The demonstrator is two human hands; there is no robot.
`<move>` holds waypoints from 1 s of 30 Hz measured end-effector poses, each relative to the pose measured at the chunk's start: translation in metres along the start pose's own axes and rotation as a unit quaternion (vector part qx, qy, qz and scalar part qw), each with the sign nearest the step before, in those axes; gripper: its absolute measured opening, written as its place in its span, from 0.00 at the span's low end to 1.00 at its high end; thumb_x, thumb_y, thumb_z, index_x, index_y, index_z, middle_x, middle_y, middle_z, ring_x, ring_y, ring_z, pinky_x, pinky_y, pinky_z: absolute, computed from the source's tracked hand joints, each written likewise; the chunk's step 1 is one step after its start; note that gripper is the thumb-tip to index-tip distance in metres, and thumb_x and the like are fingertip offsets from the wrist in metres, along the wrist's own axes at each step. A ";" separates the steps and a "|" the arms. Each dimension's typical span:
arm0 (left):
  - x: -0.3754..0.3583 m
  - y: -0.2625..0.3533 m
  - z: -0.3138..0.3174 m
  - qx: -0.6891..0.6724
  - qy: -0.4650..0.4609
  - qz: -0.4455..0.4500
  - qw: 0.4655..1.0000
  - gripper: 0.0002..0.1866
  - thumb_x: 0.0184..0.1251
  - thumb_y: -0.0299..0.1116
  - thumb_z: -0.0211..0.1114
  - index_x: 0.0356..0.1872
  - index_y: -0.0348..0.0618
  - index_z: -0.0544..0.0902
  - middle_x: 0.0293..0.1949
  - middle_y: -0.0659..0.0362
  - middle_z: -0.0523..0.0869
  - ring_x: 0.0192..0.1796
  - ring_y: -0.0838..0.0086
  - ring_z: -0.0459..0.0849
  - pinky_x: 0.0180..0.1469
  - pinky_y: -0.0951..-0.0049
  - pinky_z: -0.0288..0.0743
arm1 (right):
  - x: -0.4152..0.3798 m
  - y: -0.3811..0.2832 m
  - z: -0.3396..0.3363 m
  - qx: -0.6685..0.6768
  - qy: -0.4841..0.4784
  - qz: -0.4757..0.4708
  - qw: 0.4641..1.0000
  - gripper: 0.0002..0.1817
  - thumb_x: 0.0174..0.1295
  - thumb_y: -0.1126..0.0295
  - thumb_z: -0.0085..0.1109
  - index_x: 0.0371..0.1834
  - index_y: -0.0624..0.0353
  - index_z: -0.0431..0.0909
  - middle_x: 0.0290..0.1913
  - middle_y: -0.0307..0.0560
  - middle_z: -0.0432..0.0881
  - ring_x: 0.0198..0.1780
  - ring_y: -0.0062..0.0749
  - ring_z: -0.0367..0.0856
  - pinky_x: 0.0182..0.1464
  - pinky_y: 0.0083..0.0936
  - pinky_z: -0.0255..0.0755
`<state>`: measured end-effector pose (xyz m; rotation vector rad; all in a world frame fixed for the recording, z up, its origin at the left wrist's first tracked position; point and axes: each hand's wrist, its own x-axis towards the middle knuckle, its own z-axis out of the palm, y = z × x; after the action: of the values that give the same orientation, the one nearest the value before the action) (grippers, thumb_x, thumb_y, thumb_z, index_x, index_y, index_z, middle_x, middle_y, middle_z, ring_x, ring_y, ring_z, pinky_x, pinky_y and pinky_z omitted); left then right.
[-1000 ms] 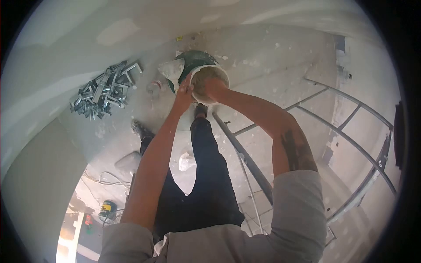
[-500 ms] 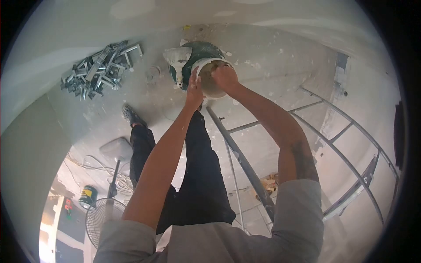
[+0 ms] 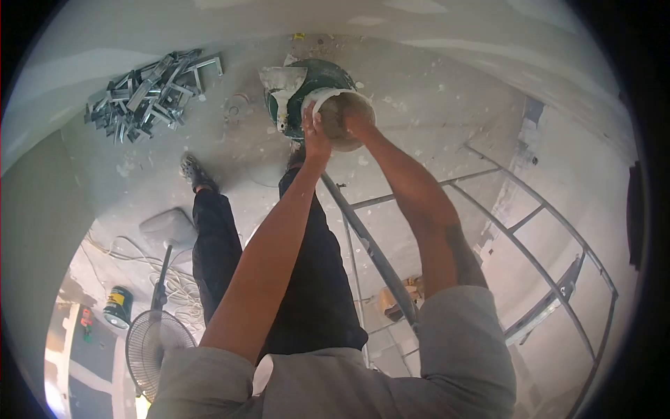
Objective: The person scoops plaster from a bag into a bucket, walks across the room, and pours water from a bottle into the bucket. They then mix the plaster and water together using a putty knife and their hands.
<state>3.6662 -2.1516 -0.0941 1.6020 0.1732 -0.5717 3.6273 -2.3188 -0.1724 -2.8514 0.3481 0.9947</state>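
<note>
Both arms [image 3: 271, 255] extended forward; left hand [image 3: 316, 137] fingers up, right hand [image 3: 359, 126] blurred.

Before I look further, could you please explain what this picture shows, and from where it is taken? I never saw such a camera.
There is no machine: these are a person's bare arms. The camera is worn on the head and looks down. The left hand touches the side of a white bucket; the right hand reaches inside, and whether it holds something is hidden. Behind is a green container. On the floor lies a pile of metal pieces; a fan stands lower left.
</note>
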 end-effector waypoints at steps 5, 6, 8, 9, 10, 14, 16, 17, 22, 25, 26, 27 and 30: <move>0.001 -0.002 -0.006 -0.018 -0.048 -0.033 0.998 0.28 0.84 0.49 0.37 0.77 0.50 0.60 0.78 0.47 0.57 0.81 0.50 0.48 0.80 0.54 0.44 | -0.004 -0.046 -0.080 0.132 -0.209 0.096 0.964 0.17 0.58 0.66 0.64 0.48 0.63 0.85 0.48 0.61 0.87 0.50 0.47 0.87 0.52 0.42 0.81; 0.001 -0.002 -0.009 -0.010 -0.058 -0.027 0.998 0.28 0.84 0.49 0.37 0.77 0.50 0.60 0.78 0.47 0.57 0.81 0.50 0.48 0.80 0.53 0.44 | -0.011 -0.031 -0.067 0.226 -0.150 0.015 0.962 0.16 0.57 0.66 0.64 0.45 0.64 0.86 0.43 0.61 0.87 0.45 0.47 0.87 0.49 0.42 0.81; 0.001 -0.003 -0.012 -0.002 -0.075 -0.022 0.997 0.28 0.84 0.50 0.37 0.77 0.51 0.59 0.78 0.47 0.57 0.81 0.49 0.48 0.80 0.53 0.44 | -0.021 -0.010 -0.035 0.313 -0.085 -0.065 0.944 0.15 0.56 0.66 0.65 0.42 0.65 0.87 0.38 0.60 0.87 0.40 0.47 0.88 0.45 0.43 0.82; 0.002 -0.005 -0.013 0.004 -0.082 -0.018 0.996 0.28 0.84 0.50 0.36 0.77 0.51 0.59 0.78 0.47 0.57 0.81 0.49 0.48 0.80 0.53 0.43 | -0.028 -0.004 -0.013 0.512 -0.014 -0.027 0.858 0.15 0.56 0.65 0.64 0.41 0.65 0.87 0.37 0.60 0.87 0.39 0.48 0.88 0.44 0.44 0.82; 0.003 -0.006 -0.014 0.011 -0.089 -0.012 0.996 0.28 0.84 0.50 0.36 0.78 0.51 0.58 0.78 0.47 0.57 0.81 0.49 0.47 0.80 0.52 0.43 | -0.035 -0.004 0.000 0.684 0.055 0.012 0.727 0.14 0.57 0.65 0.64 0.40 0.65 0.87 0.35 0.60 0.87 0.37 0.49 0.88 0.43 0.44 0.81; 0.005 -0.010 -0.018 0.026 -0.097 0.009 0.995 0.28 0.84 0.50 0.35 0.78 0.50 0.57 0.78 0.47 0.56 0.81 0.48 0.47 0.80 0.52 0.43 | -0.053 -0.053 -0.111 0.142 0.112 0.083 0.980 0.09 0.57 0.71 0.61 0.39 0.61 0.82 0.38 0.58 0.86 0.43 0.46 0.87 0.45 0.40 0.80; 0.010 -0.013 -0.016 0.024 -0.096 0.021 0.995 0.29 0.84 0.50 0.34 0.78 0.49 0.57 0.78 0.46 0.56 0.81 0.48 0.48 0.80 0.52 0.43 | -0.049 -0.057 -0.125 -0.040 0.077 0.028 0.996 0.09 0.59 0.72 0.57 0.39 0.61 0.85 0.37 0.56 0.87 0.41 0.46 0.88 0.43 0.41 0.81; 0.011 -0.018 -0.015 0.006 -0.098 -0.029 0.995 0.30 0.83 0.52 0.39 0.79 0.52 0.56 0.77 0.47 0.57 0.79 0.51 0.53 0.78 0.54 0.50 | -0.042 -0.053 -0.117 -0.040 0.076 0.025 0.996 0.09 0.59 0.72 0.57 0.39 0.61 0.85 0.37 0.56 0.87 0.41 0.46 0.88 0.43 0.41 0.81; 0.003 -0.002 -0.007 -0.096 -0.038 -0.273 0.957 0.39 0.77 0.62 0.45 0.81 0.56 0.50 0.77 0.45 0.56 0.80 0.46 0.50 0.76 0.45 0.58 | -0.020 -0.048 -0.103 -0.034 -0.033 0.034 0.998 0.15 0.67 0.62 0.53 0.37 0.56 0.89 0.39 0.54 0.89 0.45 0.47 0.89 0.48 0.42 0.82; -0.004 0.022 -0.007 -0.198 -0.043 -0.357 0.912 0.43 0.72 0.67 0.50 0.81 0.65 0.45 0.78 0.47 0.55 0.79 0.44 0.51 0.60 0.39 0.79 | -0.013 -0.031 -0.095 -0.154 -0.016 -0.109 0.982 0.12 0.64 0.69 0.53 0.40 0.58 0.88 0.41 0.54 0.89 0.41 0.46 0.89 0.43 0.42 0.83; -0.004 0.009 -0.007 -0.237 -0.062 -0.339 0.908 0.43 0.73 0.67 0.50 0.81 0.67 0.41 0.79 0.49 0.52 0.78 0.44 0.54 0.55 0.32 0.78 | -0.009 -0.026 -0.087 -0.157 -0.015 -0.107 0.982 0.12 0.64 0.69 0.53 0.40 0.58 0.88 0.41 0.54 0.89 0.41 0.46 0.89 0.43 0.42 0.83; -0.001 0.008 -0.008 -0.276 -0.080 -0.318 0.903 0.44 0.74 0.66 0.49 0.81 0.69 0.37 0.80 0.51 0.49 0.77 0.43 0.58 0.51 0.25 0.76 | -0.004 -0.022 -0.079 -0.131 0.029 -0.107 0.985 0.13 0.63 0.68 0.55 0.45 0.58 0.86 0.45 0.55 0.88 0.45 0.47 0.89 0.45 0.43 0.83; -0.001 0.005 -0.013 -0.292 -0.097 -0.322 0.895 0.44 0.71 0.67 0.52 0.81 0.71 0.41 0.80 0.52 0.46 0.78 0.43 0.51 0.47 0.32 0.83 | 0.004 -0.016 -0.082 -0.125 -0.024 -0.113 0.985 0.17 0.62 0.66 0.59 0.52 0.59 0.83 0.52 0.58 0.85 0.50 0.49 0.86 0.51 0.44 0.81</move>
<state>3.6703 -2.1398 -0.0889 0.8663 0.6774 -1.0692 3.6833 -2.3178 -0.1106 -2.9882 -0.1121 1.1286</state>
